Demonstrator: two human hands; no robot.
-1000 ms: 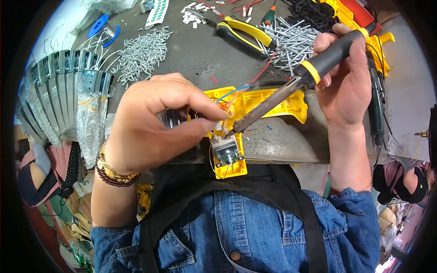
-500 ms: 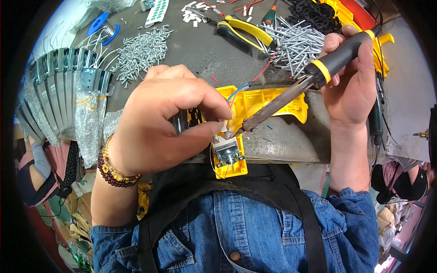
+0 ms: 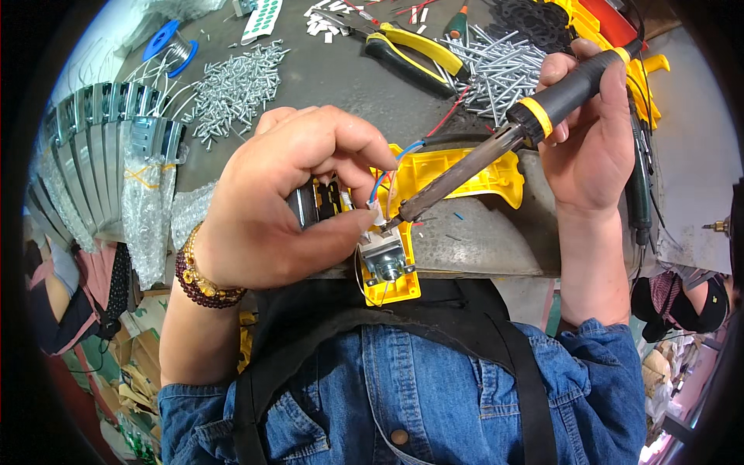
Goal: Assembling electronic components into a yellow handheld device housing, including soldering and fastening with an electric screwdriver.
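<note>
A yellow plastic tool housing half point(image 3: 465, 177) lies at the table's near edge, with a small metal motor part point(image 3: 387, 266) seated in its lower end. My right hand point(image 3: 587, 143) is closed round the black grip of a soldering iron point(image 3: 457, 175). The iron's tip touches or nearly touches the terminals just above the motor part. From the other side my left hand point(image 3: 291, 198) pinches a white-sleeved wire end point(image 3: 377, 211) at those terminals between thumb and a finger, its index finger raised. Blue and red wires point(image 3: 387, 175) rise beside its fingertips.
A pile of screws point(image 3: 236, 85), a blue solder spool point(image 3: 172, 50) and fanned metal blades point(image 3: 108, 155) sit left. Yellow-handled pliers point(image 3: 415, 58), long metal pins point(image 3: 504, 74) and a green-handled screwdriver point(image 3: 457, 23) lie at the back. Another dark tool point(image 3: 640, 186) hangs at right.
The soldering iron and right hand have shifted slightly left. My left index finger has lifted away from the thumb, showing more of the wires and the white sleeve.
</note>
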